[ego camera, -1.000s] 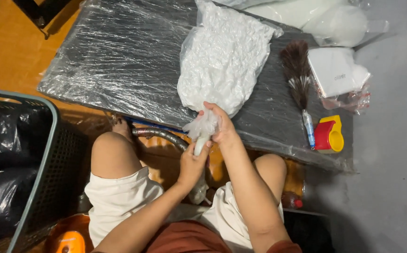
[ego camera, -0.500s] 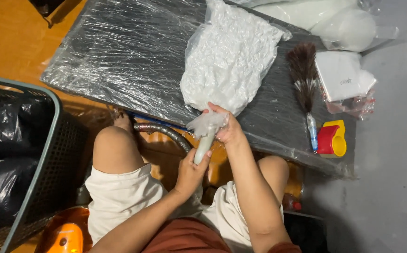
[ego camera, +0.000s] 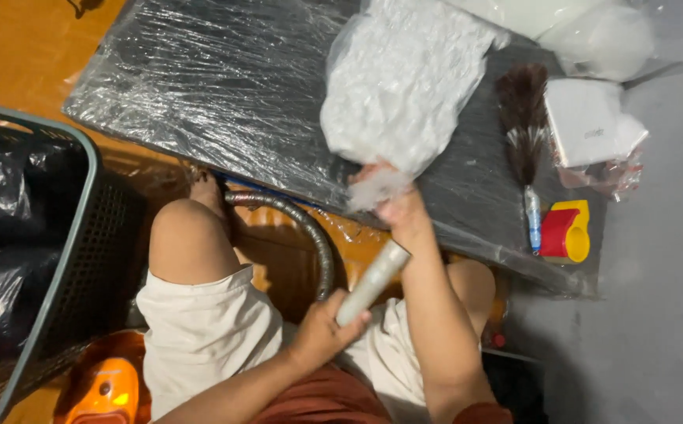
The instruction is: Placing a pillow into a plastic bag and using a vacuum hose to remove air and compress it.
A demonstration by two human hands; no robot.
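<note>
Right hand motion-blurred, fingers lost in bag neck; white bag top cut by upper edge; basket cropped left; orange appliance cropped below

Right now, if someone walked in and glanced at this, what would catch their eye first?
Probably the big clear bag of crumpled white material lying on the plastic-wrapped dark table, its neck pinched shut by the right hand. Next, the left hand over the lap, holding a pale vacuum nozzle tube with a grey hose curving behind it. On the table's right edge sit a feather duster and a red-and-yellow tape dispenser.
</note>
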